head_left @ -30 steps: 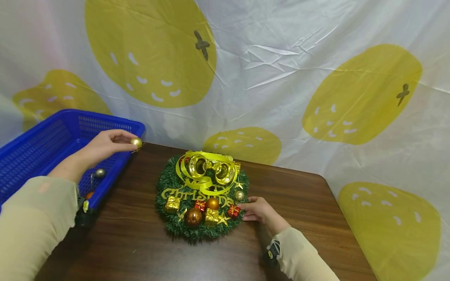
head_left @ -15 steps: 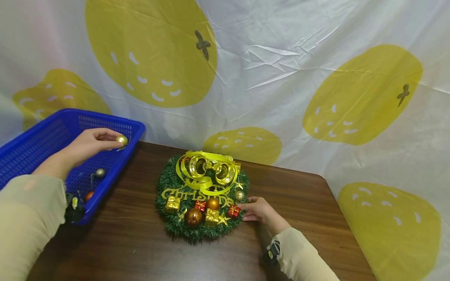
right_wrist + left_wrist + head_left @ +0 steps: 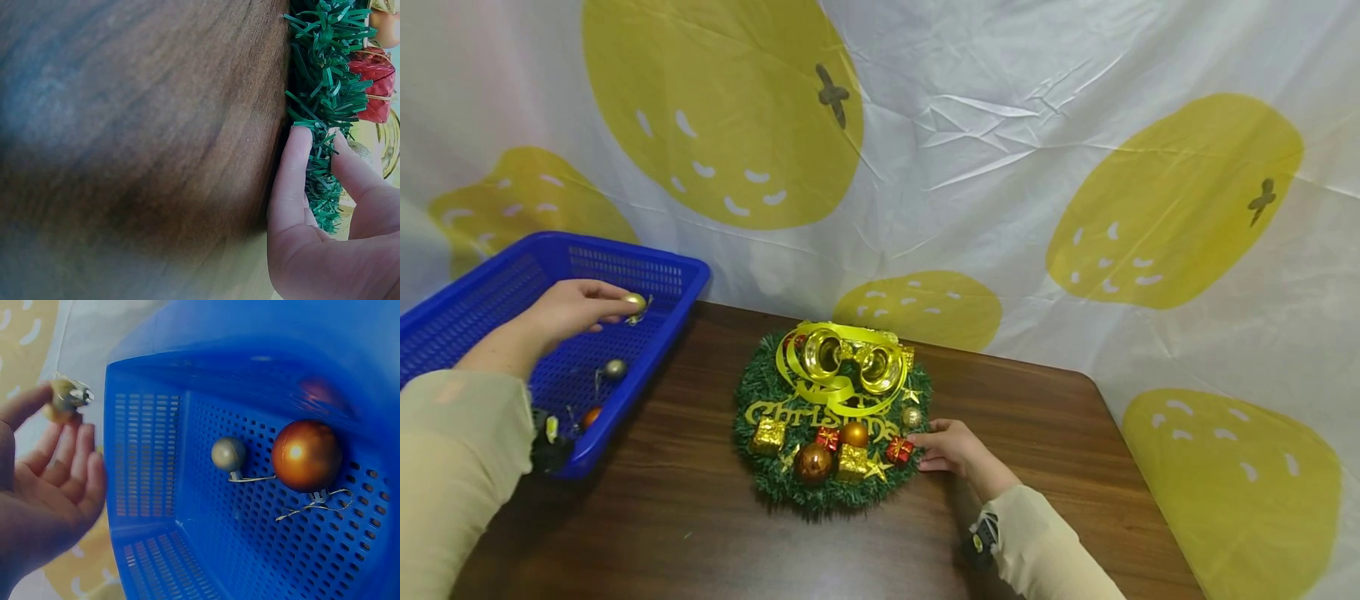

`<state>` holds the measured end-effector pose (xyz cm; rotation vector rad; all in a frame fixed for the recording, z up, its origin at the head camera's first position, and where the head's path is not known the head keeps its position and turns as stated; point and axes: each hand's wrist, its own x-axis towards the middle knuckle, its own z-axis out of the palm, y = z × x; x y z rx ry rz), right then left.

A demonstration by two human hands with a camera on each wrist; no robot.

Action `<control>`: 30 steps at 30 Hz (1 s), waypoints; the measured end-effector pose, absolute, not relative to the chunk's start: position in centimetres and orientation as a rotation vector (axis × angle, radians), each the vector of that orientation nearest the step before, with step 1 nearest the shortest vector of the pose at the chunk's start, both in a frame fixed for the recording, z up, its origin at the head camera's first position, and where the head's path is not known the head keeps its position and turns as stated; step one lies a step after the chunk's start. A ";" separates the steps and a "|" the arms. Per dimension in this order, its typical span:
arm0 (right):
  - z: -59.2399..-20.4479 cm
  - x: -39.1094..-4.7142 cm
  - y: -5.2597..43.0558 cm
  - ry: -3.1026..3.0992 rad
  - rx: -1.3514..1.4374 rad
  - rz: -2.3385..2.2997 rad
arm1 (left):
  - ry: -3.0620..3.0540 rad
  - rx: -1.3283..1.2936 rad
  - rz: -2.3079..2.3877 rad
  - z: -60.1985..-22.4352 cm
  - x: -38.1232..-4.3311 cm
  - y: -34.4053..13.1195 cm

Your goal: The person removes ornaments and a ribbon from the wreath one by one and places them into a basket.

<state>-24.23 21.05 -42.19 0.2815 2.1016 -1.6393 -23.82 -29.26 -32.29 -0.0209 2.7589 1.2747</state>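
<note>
Over the blue basket, my left hand pinches a small gold bauble between thumb and fingertips. The left wrist view shows that bauble with its metal cap and string facing the camera. On the table lies a green Christmas wreath with gold bells, a yellow ribbon, gold lettering, small gift boxes and balls. My right hand grips the wreath's right edge; in the right wrist view the thumb and fingers pinch its green tinsel, beside a red gift box.
Inside the basket lie a small silvery bauble and a larger orange bauble, both with strings. The basket stands at the table's left side. A white curtain with yellow fruit prints hangs behind the brown wooden table.
My left hand has moved left with the gold bauble, from the basket's right rim to over its inside. The right hand and the wreath stay in place.
</note>
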 end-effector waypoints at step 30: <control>-42.3 -24.2 21.0 2.113 0.283 -1.629 | 2.679 0.017 1.340 -31.8 -24.0 -27.3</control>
